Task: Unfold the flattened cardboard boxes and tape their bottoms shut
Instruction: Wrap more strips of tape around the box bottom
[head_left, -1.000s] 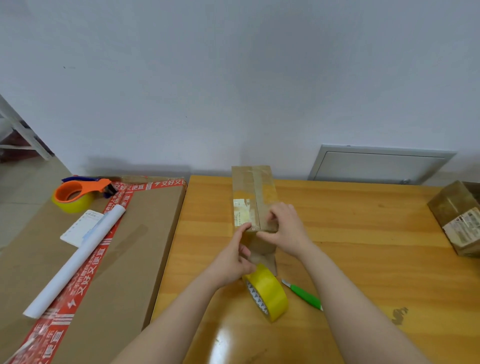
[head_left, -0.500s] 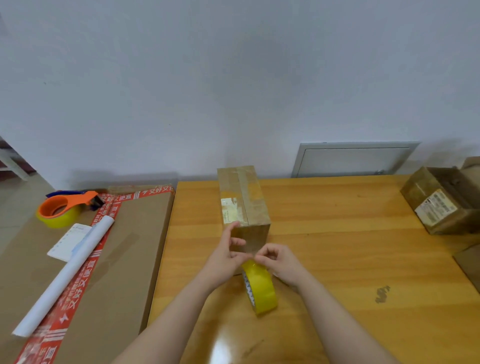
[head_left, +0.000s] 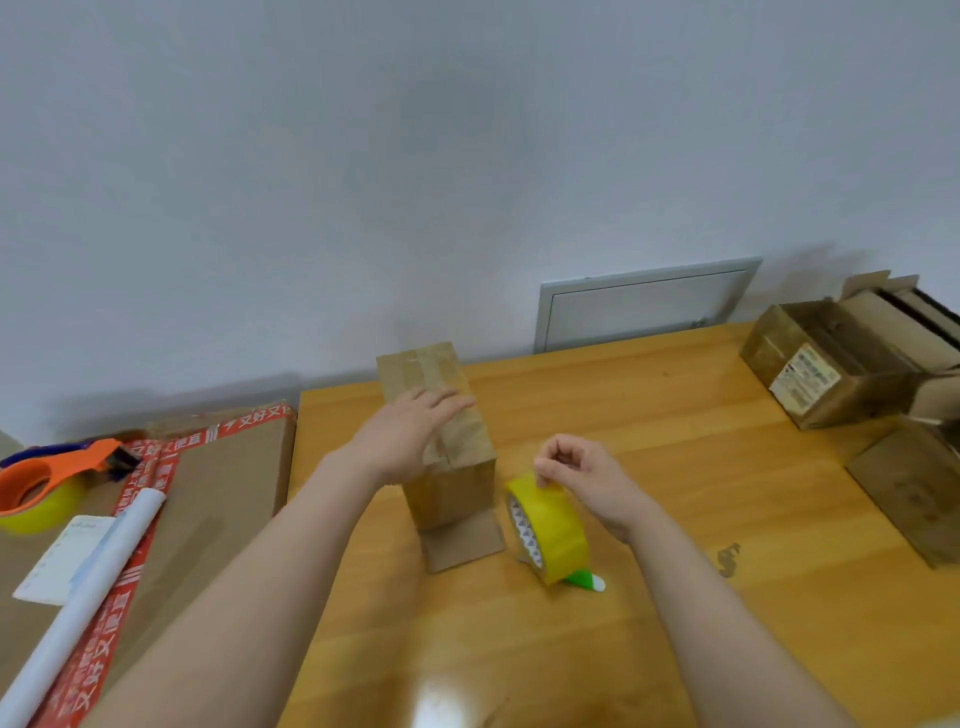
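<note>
Left hand (head_left: 410, 436) lying flat, fingers straight, pressing box (head_left: 457, 483) top, table centre. Right hand (head_left: 582, 478) pinching yellow tape roll (head_left: 550, 530) at box's 4 o'clock. Advice: be pinning box firmly while peeling tape end.

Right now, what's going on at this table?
A person is working on a cardboard box on the wooden table. Their left hand lies flat on its taped top, while the right hand pinches the top of a yellow tape roll standing on edge beside it.
</note>
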